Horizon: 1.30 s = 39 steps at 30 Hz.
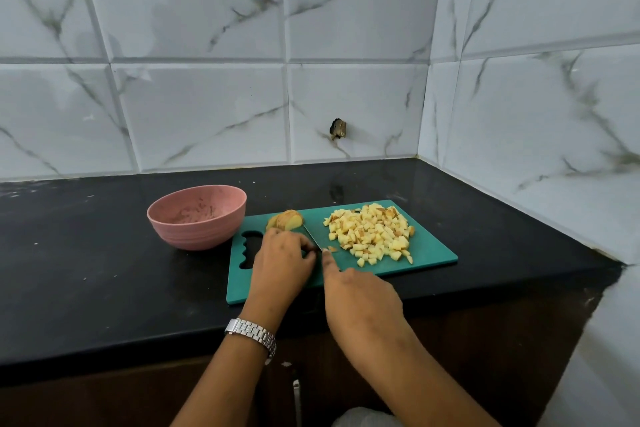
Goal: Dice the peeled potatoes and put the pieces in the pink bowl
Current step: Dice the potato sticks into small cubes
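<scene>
A teal cutting board (429,253) lies on the black counter. A heap of diced potato (372,234) covers its right half. A partly sliced potato (285,219) sits at the board's far left edge. My left hand (282,262) is curled down on the board just in front of it, its fingertips holding a potato piece that is almost wholly hidden. My right hand (360,298) grips the knife (311,236), index finger stretched along the blade; the handle is hidden. The blade stands close to my left fingertips. The pink bowl (199,236) stands left of the board with no potato in it.
The black counter (86,270) runs left and ends in a front edge near me. Marble-tiled walls close it at the back and the right. A few small cut bits (331,248) lie beside the blade. A silver watch (252,333) is on my left wrist.
</scene>
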Motion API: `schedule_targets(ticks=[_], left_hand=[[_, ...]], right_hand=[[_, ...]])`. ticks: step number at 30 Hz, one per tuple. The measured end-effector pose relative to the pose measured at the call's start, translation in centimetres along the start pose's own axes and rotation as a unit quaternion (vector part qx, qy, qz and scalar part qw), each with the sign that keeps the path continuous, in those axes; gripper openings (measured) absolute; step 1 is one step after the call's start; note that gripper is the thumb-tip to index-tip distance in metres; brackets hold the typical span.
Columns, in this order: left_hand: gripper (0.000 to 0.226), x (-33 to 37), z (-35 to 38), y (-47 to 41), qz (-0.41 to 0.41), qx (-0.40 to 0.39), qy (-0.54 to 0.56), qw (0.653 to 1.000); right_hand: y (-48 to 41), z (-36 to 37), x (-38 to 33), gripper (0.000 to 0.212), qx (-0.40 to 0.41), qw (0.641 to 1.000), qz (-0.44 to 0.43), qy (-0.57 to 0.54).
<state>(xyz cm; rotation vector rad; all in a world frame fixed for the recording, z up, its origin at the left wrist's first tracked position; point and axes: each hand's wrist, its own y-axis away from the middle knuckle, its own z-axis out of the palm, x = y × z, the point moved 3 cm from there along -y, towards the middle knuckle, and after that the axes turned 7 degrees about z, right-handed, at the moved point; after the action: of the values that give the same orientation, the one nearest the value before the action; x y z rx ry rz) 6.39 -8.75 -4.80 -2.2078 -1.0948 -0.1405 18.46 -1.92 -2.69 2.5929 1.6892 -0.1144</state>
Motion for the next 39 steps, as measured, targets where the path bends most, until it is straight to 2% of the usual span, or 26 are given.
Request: schedule_targets(ticks=[3,7,10,12,14,18,23,27,35,39], left_hand=[[0.016,0.3,-0.6,0.3,0.000,0.014,0.002,1.000],[0.016,0.5,-0.8,0.4,-0.016,0.003,0.015,1.000],[0.023,0.6,-0.7,0.4,-0.007,-0.006,0.031,0.999],[0.032,0.2,-1.1,0.6,-0.043,0.025,0.059,0.997],[0.032,-0.4,-1.5,0.7,-0.086,0.058,0.079,0.991],[0.029,-0.5,-1.1,0.6,-0.095,0.003,0.017,0.995],[0.024,-0.3,-0.9,0.6,-0.095,0.004,-0.027,0.995],[0.040,-0.3,-0.8,0.5,-0.083,-0.024,-0.022,0.996],[0.049,0.7,0.4,-0.4,-0.055,-0.162,-0.093,0.981],[0.044,1.1,-0.1,-0.6,-0.037,-0.112,-0.059,0.991]], right_hand=[[-0.8,-0.3,0.1,0.074,0.011,1.000,-0.004,-0.001],[-0.4,-0.9,1.7,0.080,0.023,0.999,0.032,-0.011],[0.6,-1.1,2.3,0.073,0.016,0.999,0.025,-0.042],[1.4,-0.9,2.5,0.071,0.005,0.998,0.013,-0.055],[2.1,-0.5,2.5,0.071,-0.018,0.998,-0.004,-0.056],[2.4,-0.3,2.5,0.070,-0.042,0.998,0.000,-0.039],[0.7,-0.6,3.8,0.066,-0.012,0.998,0.047,-0.050],[0.9,-0.6,4.0,0.064,-0.025,0.996,0.030,-0.075],[0.5,-0.8,4.1,0.063,-0.010,0.997,0.030,-0.072],[-0.5,-1.1,3.5,0.062,-0.001,0.996,0.019,-0.087]])
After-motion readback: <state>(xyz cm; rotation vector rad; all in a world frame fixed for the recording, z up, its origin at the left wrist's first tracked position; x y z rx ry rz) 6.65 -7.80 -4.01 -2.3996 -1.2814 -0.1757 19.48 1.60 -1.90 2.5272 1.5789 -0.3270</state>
